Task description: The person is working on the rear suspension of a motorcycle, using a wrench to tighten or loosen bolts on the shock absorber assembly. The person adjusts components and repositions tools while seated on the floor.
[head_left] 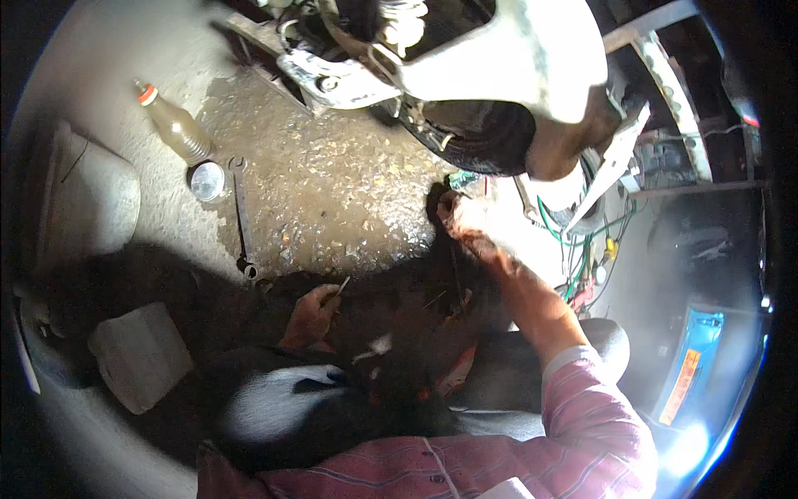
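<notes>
Just beyond your right hand (453,212), slightly to its right, sits a small green item (463,179) at the edge of the wet floor patch (324,166), near the tyre (478,137). Its long axis: not resolved; too small and too glared. Your right arm stretches forward, so that hand is clearly the nearer to it; your left hand (309,318) is back toward your lap and well apart. Right fingers look bunched and lowered; cannot tell whether they grip anything or touch the green item.

Left hand: curled, pinching a slim white stick (342,285) whose long axis slants away from you and a little right, free end pointing forward.

Left of that hand: a long double-ended wrench (242,212) on the floor, untouched, its long axis running away from you, near end closer to the left hand than to the right. Just left of its far end stands a round pale-topped container (207,181), with a plastic bottle (179,129) behind, red at the neck.
</notes>
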Demonstrator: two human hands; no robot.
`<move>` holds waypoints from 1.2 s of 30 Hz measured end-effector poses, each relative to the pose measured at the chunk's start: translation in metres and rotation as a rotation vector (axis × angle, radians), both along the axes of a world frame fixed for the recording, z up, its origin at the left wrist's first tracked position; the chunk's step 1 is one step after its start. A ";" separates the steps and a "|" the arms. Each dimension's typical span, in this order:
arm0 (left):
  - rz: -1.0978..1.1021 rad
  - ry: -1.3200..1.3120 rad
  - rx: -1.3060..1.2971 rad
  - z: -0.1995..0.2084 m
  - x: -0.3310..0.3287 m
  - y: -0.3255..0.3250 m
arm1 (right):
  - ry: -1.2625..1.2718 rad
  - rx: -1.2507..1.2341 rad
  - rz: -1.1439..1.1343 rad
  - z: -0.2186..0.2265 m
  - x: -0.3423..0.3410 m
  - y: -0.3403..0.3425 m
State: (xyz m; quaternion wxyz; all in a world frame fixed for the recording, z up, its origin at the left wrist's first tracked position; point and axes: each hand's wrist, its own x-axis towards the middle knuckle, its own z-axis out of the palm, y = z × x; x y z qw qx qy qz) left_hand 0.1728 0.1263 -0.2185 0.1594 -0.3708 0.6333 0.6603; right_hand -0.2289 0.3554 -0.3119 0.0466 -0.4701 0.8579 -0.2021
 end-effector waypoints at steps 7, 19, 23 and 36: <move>0.259 0.363 0.098 -0.001 -0.031 -0.019 | -1.071 0.183 -0.281 0.063 0.094 -0.075; 0.341 0.466 0.108 0.063 -0.046 -0.055 | -2.098 -0.360 -0.431 0.160 0.165 -0.152; 0.362 0.491 0.138 0.075 -0.043 -0.056 | -2.064 -0.399 -0.507 0.176 0.168 -0.165; 0.275 0.644 -0.058 0.096 -0.048 -0.077 | -1.989 -0.473 -0.349 0.201 0.167 -0.177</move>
